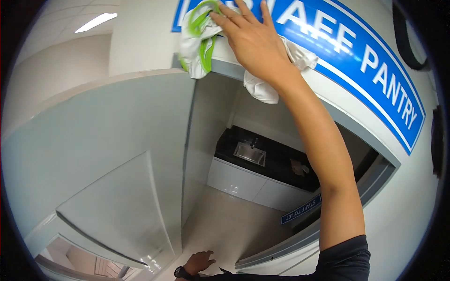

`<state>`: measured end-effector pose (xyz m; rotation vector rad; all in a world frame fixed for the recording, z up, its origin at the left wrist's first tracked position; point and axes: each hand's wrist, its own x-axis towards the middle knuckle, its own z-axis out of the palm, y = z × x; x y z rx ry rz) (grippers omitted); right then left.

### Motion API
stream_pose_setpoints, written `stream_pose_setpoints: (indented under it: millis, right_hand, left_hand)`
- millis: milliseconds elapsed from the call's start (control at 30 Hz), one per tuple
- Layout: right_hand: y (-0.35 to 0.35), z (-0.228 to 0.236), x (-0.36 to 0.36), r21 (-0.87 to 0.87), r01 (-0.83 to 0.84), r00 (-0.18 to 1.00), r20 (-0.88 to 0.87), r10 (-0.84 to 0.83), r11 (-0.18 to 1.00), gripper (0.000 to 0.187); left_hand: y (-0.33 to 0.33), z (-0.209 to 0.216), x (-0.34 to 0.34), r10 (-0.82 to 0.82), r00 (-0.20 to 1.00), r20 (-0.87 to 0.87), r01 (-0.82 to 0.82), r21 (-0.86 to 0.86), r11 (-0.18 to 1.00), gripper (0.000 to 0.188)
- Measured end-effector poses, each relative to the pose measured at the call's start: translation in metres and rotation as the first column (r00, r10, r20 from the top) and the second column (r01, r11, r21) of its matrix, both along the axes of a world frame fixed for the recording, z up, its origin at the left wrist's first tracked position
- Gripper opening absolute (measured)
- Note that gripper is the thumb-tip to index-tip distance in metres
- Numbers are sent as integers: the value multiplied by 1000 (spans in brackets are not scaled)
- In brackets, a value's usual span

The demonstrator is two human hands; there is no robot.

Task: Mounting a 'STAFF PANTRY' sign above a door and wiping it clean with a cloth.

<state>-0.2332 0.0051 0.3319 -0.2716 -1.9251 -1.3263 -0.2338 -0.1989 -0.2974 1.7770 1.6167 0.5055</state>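
My right hand is raised high, its fingers spread over a crumpled white cloth with bright green edging. It presses the cloth against the left end of a blue sign with white lettering above a doorway. Loose folds of the cloth hang past the sign's lower edge, on both sides of my hand. Part of the cloth lies hidden under my palm. Low in the view is my left hand, a dark watch on its wrist. Its fingers are apart and hold nothing.
A grey door stands open at the left, and a grey door frame edges the doorway. Inside are a black counter with a steel sink and white cabinets. A smaller blue sign is lower right.
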Motion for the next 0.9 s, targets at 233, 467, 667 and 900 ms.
stream_pose_setpoints:
  millis: [233, 467, 667, 900]
  right_hand:
    - [-15, -1, -57, -44, -3, 973, 230, 13, 999, 48]
    - [3, -9, -52, 331, -1, 981, 184, -64, 944, 50]
    - [21, -7, -70, 220, -45, 982, 187, 3, 974, 46]
    - [9, 2, -63, 100, -171, 940, 314, 132, 980, 42]
  left_hand:
    - [-39, -20, -27, 160, 986, -54, -160, -10, 987, 48]
    - [-47, -15, -42, 237, 971, -21, -236, 18, 971, 50]
    - [-48, -10, -42, 205, 977, -65, -206, -6, 979, 49]
    - [-41, -12, -37, 160, 987, 3, -160, 23, 987, 51]
